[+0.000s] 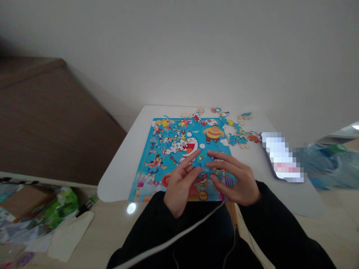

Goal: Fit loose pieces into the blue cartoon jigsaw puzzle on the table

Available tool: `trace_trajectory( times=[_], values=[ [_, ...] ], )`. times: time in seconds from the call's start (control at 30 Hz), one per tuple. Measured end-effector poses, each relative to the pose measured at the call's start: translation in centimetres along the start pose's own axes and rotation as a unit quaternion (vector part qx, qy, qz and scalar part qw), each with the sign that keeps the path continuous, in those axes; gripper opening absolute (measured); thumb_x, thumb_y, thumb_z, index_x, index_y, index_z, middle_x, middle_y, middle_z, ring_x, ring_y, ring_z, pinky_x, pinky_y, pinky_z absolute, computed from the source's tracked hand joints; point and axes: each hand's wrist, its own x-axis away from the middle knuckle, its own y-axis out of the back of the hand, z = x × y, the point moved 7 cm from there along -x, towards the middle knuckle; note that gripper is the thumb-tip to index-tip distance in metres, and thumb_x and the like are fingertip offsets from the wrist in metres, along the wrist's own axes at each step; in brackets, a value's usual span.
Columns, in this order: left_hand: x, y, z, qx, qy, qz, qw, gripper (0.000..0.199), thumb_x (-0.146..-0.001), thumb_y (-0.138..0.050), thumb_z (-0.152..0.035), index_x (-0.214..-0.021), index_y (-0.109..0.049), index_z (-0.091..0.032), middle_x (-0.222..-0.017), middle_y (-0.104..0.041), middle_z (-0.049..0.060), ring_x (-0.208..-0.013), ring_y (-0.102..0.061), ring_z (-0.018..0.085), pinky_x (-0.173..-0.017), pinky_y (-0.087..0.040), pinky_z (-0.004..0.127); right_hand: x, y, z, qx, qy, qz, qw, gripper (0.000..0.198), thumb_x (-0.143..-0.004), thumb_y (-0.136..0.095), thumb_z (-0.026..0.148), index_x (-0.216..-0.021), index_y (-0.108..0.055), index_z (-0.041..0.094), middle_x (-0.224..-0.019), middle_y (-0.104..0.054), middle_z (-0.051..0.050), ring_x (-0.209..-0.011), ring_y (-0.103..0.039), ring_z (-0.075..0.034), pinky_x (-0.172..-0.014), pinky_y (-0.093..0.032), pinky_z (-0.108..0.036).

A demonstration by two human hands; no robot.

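Observation:
A blue cartoon jigsaw puzzle (143, 164) lies flat on a white table, with a white-faced figure in its middle and a figure in a yellow shirt at its upper right. Over the lower middle of it hovers my left hand (181, 186), index finger and thumb stretched out and apart. Facing it from the right is my right hand (238, 179), its fingers spread above the puzzle's lower right part. Nothing shows clearly in either hand. Both hands hide part of the picture beneath. Loose puzzle pieces (238, 138) are heaped along the puzzle's upper right edge.
A phone (282, 158) with a blurred screen lies on the table's (117, 175) right side. A brown cabinet (50, 119) stands at left, above bags (61, 209) on the floor. Clear plastic (331, 164) is at far right. A pale cable (174, 239) crosses my lap.

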Motion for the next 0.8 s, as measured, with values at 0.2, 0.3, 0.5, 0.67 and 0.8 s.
trace_trajectory(
  times=[0.2, 0.3, 0.5, 0.67, 0.8],
  values=[
    [-0.1, 0.1, 0.1, -0.001, 0.008, 0.014, 1.000, 0.048, -0.072, -0.068, -0.017, -0.118, -0.058, -0.027, -0.078, -0.063, -0.002, -0.073, -0.058, 0.009, -0.072, -0.050, 0.019, 0.7, -0.8, -2.2, -0.110, -0.103, -0.014, 0.989, 0.013, -0.077, -0.060, 0.020, -0.087, -0.067, 0.020, -0.106, -0.067, -0.008, -0.093, -0.065, -0.017, -0.065, -0.058, -0.027],
    [-0.1, 0.1, 0.2, -0.002, 0.006, 0.014, 1.000, 0.052, -0.071, -0.069, -0.016, -0.120, -0.056, -0.026, -0.081, -0.065, -0.001, -0.077, -0.059, 0.011, -0.074, -0.050, 0.021, 1.1, -1.3, -3.4, -0.169, -0.189, -0.021, 0.967, 0.008, -0.075, -0.062, 0.022, -0.081, -0.068, 0.021, -0.105, -0.068, -0.007, -0.091, -0.065, -0.018, -0.061, -0.058, -0.026],
    [0.4, 0.1, 0.7, -0.035, -0.008, 0.012, 0.999, 0.059, -0.073, -0.067, -0.017, -0.127, -0.047, -0.030, -0.116, -0.060, 0.003, -0.103, -0.057, 0.019, -0.087, -0.048, 0.030, 1.7, -1.1, -4.8, -0.231, -0.278, -0.031, 0.932, 0.006, -0.072, -0.065, 0.025, -0.076, -0.068, 0.022, -0.106, -0.067, -0.007, -0.096, -0.064, -0.023, -0.057, -0.056, -0.027],
    [0.8, 0.7, -1.9, -0.169, -0.045, 0.085, 0.981, 0.055, -0.077, -0.064, -0.022, -0.127, -0.045, -0.035, -0.140, -0.038, 0.001, -0.121, -0.045, 0.024, -0.097, -0.042, 0.035, 2.7, 4.0, -8.8, -0.101, -0.299, -0.151, 0.937, 0.011, -0.069, -0.068, 0.030, -0.076, -0.068, 0.021, -0.103, -0.068, -0.007, -0.099, -0.062, -0.026, -0.053, -0.054, -0.028],
    [-1.4, 0.2, -6.9, -0.405, -0.094, 0.156, 0.896, 0.049, -0.081, -0.058, -0.030, -0.128, -0.044, -0.029, -0.137, -0.042, 0.005, -0.123, -0.042, 0.024, -0.098, -0.040, 0.039, 4.5, 6.5, -12.4, 0.087, -0.326, -0.148, 0.930, 0.017, -0.070, -0.065, 0.034, -0.081, -0.070, 0.022, -0.098, -0.070, -0.005, -0.094, -0.065, -0.026, -0.060, -0.055, -0.031]
  ],
)
